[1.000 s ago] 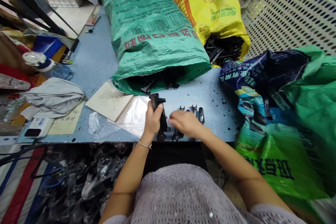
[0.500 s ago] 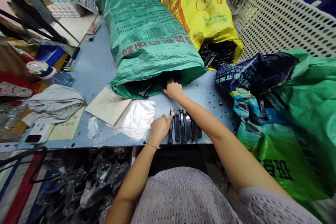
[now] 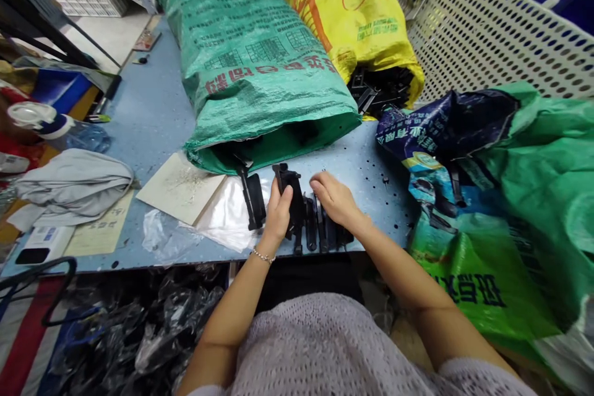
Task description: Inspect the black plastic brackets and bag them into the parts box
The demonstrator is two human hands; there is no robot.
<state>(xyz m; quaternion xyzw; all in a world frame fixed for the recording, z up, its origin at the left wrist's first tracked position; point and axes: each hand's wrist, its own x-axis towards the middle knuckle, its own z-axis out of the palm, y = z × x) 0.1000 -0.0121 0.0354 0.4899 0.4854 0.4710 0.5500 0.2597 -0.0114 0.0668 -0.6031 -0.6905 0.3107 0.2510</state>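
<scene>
My left hand (image 3: 277, 213) is closed on a black plastic part (image 3: 292, 198), long and bulky, held upright with the thumb across its front. My right hand (image 3: 336, 198) is just to the right, above a row of several slim black parts (image 3: 320, 223) on the table. Its fingers are curled down, and whatever is under them is hidden. Left of my left hand, another black part (image 3: 253, 195) leans out by the mouth of the green woven sack (image 3: 264, 55). Clear plastic bags (image 3: 227, 216) lie beneath that part.
A yellow sack (image 3: 357, 6) spills black parts at the back. On the right are an opened green and blue bag (image 3: 464, 229) and a white perforated crate (image 3: 501, 31). Left lie a cardboard piece (image 3: 180, 189), a grey cloth (image 3: 78, 182) and a water bottle (image 3: 65, 127).
My right hand has come out of the green sack and back toward me. My left hand has taken hold of a black part. One more black part now lies outside the sack mouth.
</scene>
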